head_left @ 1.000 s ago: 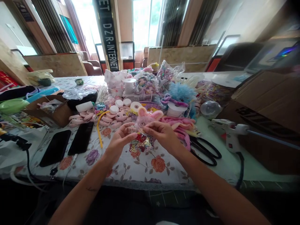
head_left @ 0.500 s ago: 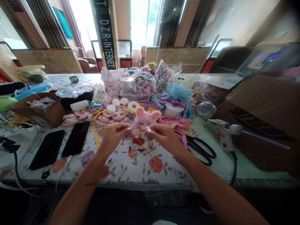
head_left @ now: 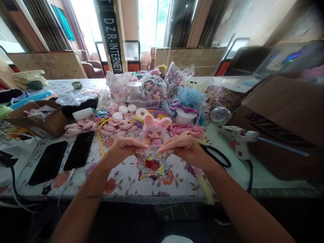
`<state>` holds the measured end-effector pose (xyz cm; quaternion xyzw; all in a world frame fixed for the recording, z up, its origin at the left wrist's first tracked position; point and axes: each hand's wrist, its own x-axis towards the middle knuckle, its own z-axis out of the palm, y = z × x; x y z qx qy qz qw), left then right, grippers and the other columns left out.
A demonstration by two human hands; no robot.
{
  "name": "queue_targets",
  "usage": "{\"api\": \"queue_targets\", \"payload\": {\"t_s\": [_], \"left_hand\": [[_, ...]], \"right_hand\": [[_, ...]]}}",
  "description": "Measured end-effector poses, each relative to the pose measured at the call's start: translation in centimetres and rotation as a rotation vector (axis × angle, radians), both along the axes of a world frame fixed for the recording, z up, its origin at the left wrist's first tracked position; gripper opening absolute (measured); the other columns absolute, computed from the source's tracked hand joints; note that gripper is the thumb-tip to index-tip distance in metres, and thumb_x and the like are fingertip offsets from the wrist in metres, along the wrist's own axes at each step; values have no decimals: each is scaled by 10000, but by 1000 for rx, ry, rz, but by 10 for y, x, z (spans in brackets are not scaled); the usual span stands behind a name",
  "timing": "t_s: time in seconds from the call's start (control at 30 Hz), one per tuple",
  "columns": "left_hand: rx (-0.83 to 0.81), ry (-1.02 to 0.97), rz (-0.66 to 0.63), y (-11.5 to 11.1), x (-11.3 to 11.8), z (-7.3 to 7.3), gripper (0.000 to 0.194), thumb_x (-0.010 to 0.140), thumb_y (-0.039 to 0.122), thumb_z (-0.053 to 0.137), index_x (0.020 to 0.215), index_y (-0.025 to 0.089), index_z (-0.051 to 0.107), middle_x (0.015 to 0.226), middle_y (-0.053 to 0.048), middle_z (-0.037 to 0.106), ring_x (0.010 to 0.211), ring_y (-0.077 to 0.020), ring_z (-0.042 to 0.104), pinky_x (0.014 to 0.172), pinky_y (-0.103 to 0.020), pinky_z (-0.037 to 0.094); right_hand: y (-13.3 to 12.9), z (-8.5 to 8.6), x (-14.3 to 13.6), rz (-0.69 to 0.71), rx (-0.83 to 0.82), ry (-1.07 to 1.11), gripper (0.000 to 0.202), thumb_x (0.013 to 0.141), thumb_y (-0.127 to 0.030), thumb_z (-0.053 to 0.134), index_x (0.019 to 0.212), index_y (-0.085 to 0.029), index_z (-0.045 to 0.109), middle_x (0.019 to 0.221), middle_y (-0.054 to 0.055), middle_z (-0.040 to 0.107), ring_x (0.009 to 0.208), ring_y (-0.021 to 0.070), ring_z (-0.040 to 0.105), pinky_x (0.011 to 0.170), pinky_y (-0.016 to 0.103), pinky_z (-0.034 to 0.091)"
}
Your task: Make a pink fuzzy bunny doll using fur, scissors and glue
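A clear plastic bag with small red, yellow and blue pieces in its lower part hangs between my hands. My left hand pinches its upper left edge, and my right hand pinches the upper right. Just behind the bag sits a pink doll with fluffy rabbit ears, its lower body hidden by the bag and my fingers. Pink fuzzy strips lie behind my right hand. Several pink rabbit-face pieces rest beyond my left hand.
Two black phones and an open carton are at the left. On the right are black-handled scissors, a glue gun and a large cardboard box. Spools, white lids and blue fluff fill the back.
The bag and both hands have come lower and nearer, and the doll's face behind is now uncovered. More of the bag's colourful contents shows. The whole view has shifted slightly.
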<state>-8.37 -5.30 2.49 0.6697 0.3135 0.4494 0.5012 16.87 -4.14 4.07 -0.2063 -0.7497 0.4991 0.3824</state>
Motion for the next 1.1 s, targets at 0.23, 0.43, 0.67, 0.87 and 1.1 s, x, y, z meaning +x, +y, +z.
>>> {"api": "queue_targets", "payload": {"t_s": [0.23,0.43,0.67,0.87,1.1], "left_hand": [[59,46,-76,-3,-1,5,203,873,273,591,836,148,747,834,-76,694,708,-134,648,640,-229,532],[172,139,214,-9,14,0,181,730,291,764,714,157,645,740,-21,626,677,-117,587,630,-217,503],[487,506,231,-20,23,5,332,785,362,716,1085,228,669,1009,-51,665,972,-188,589,880,-294,454],[400,509,306,-26,23,7,183,863,325,626,807,194,741,732,-23,659,666,-122,588,628,-226,428],[266,424,249,-21,10,15,253,871,380,602,820,195,767,754,-43,718,681,-162,644,622,-235,457]], "right_hand": [[-3,6,10,0,46,-33,186,881,-220,599,951,-208,771,963,76,730,854,167,686,728,262,548],[-8,2,-2,-268,89,-101,82,781,-265,715,792,-185,729,836,59,708,734,168,663,639,270,533],[-18,-4,-20,-318,594,-286,154,912,-177,513,835,-204,644,799,45,679,707,143,614,638,257,486],[-27,-7,-26,-400,710,-243,221,927,-152,497,1104,-244,593,908,43,710,781,151,665,675,252,513],[-29,-2,-20,-566,576,-210,177,883,-211,596,1046,-255,650,805,15,727,706,157,686,639,257,537]]}}
